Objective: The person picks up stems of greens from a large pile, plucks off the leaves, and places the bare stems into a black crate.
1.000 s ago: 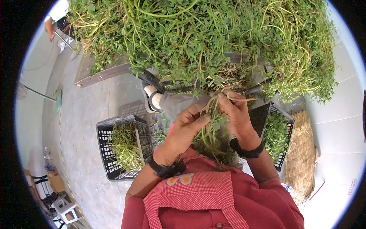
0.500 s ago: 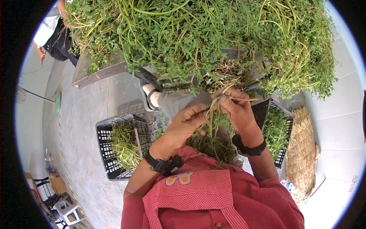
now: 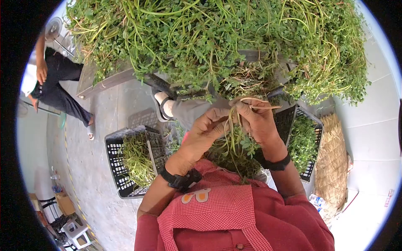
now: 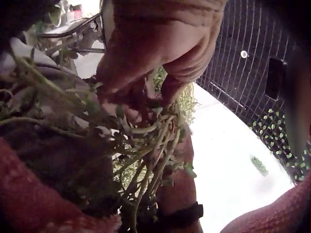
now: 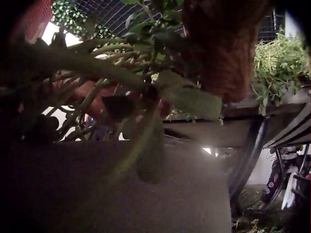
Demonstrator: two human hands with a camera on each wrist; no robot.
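A small bunch of leafy green stems point(image 3: 234, 136) hangs between my hands, above my lap. My left hand point(image 3: 205, 127) pinches some of the stems between thumb and fingers. My right hand point(image 3: 260, 125) grips the bunch's upper end; a thin pale strip point(image 3: 268, 107) sticks out past its fingers to the right. In the left wrist view the stems point(image 4: 160, 158) droop below the bent fingers. Leaves point(image 5: 194, 102) close to the camera partly cover the hand in the right wrist view. More greens lie in my lap below the bunch.
A big heap of greens point(image 3: 201, 37) covers the wooden table point(image 3: 111, 83) ahead. Black crates stand on both sides: the left crate point(image 3: 121, 184) holds stems, the right crate point(image 3: 317, 138) greens. A straw roll point(image 3: 331, 167) lies far right. Another person point(image 3: 63, 90) is at the left.
My hands stay together at the bunch, with small finger shifts. The pale strip now bends over above the right hand's fingers. The other person has come further into view at the left.
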